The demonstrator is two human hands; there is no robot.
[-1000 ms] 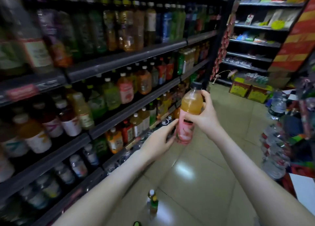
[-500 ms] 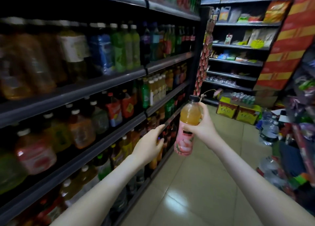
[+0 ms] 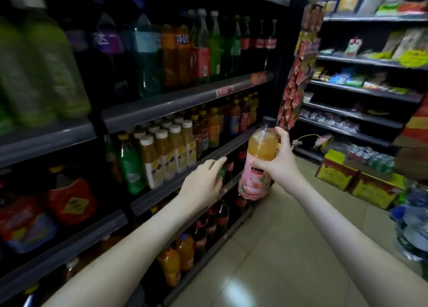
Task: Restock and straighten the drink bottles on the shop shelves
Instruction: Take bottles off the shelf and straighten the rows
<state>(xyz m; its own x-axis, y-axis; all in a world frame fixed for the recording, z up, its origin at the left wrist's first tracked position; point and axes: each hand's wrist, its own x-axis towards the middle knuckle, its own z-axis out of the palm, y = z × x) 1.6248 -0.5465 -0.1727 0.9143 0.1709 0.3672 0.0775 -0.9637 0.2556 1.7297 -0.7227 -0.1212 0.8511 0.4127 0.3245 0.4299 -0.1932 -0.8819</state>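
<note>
My right hand grips an orange drink bottle with a pink label and dark cap, held upright in the aisle beside the drink shelves. My left hand reaches toward the front edge of a middle shelf, fingers extended and holding nothing. Just behind that edge stand rows of white-capped yellow juice bottles and a green bottle. The shelf above carries tall soda bottles; lower shelves hold dark cola and orange bottles.
Snack shelves fill the far end of the aisle, with a hanging strip of red packets at the corner. Yellow cartons and wrapped water bottles sit on the tiled floor to the right.
The view has advanced along the aisle, so different shelf sections face me. My left hand has risen toward the middle shelf edge. My right hand keeps the bottle upright.
</note>
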